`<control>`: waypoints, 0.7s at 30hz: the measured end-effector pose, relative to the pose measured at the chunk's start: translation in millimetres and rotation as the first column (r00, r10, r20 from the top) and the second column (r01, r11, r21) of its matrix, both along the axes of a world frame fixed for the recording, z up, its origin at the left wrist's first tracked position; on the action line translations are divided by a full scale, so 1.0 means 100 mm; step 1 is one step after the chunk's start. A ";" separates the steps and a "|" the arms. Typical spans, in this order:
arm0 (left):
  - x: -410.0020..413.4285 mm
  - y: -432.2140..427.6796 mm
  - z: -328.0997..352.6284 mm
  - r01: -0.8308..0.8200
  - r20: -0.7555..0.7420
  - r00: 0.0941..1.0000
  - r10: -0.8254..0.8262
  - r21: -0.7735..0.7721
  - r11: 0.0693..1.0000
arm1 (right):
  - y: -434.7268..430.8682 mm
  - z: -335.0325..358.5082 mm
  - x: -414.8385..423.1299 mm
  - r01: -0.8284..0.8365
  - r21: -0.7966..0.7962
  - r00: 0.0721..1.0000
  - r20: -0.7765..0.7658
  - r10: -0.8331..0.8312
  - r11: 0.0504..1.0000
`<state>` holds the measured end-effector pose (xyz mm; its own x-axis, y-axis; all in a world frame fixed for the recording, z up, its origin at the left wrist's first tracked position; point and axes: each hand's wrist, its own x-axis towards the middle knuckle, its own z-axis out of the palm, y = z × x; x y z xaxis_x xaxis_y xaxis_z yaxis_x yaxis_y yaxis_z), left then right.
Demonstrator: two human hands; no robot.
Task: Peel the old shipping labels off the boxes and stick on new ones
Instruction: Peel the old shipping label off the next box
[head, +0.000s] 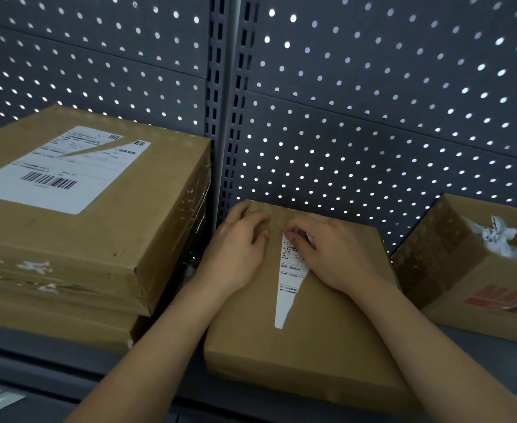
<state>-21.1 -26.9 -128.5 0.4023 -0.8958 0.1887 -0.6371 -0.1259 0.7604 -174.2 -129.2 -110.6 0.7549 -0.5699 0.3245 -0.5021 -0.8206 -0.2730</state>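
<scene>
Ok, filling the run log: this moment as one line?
step: peeling | left hand: presses on cardboard box | right hand: fingers pinch top of label strip

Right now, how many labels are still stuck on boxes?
2. One torn label on the left stack's top box; one narrow strip on the middle box, its top pinched by the right hand. Crumpled scraps lie in the right box; other faces may hide more.

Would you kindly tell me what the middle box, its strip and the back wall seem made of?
The box: brown matte cardboard, by its folded edges. The label strip: thin white printed paper, probably adhesive-backed, with a torn edge. The back wall: grey perforated sheet, likely painted metal, light shining through its holes.
</scene>
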 end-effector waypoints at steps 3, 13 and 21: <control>0.00 0.00 0.00 0.000 -0.002 1.000 0.000 0.003 1.000 | -0.01 -0.01 0.01 0.001 -0.001 1.000 0.010 -0.001 1.000; 0.01 -0.01 -0.02 -0.013 -0.010 1.000 0.013 -0.009 1.000 | 0.01 -0.01 0.01 0.004 -0.031 1.000 -0.020 -0.005 1.000; 0.02 -0.01 -0.03 -0.012 0.000 1.000 0.012 -0.021 1.000 | 0.02 0.01 0.02 0.013 -0.015 1.000 -0.024 -0.013 1.000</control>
<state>-19.3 -28.0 -131.4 0.4126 -0.8870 0.2072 -0.6360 -0.1177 0.7627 -171.8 -127.3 -109.6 0.7552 -0.5749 0.3148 -0.5192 -0.8178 -0.2481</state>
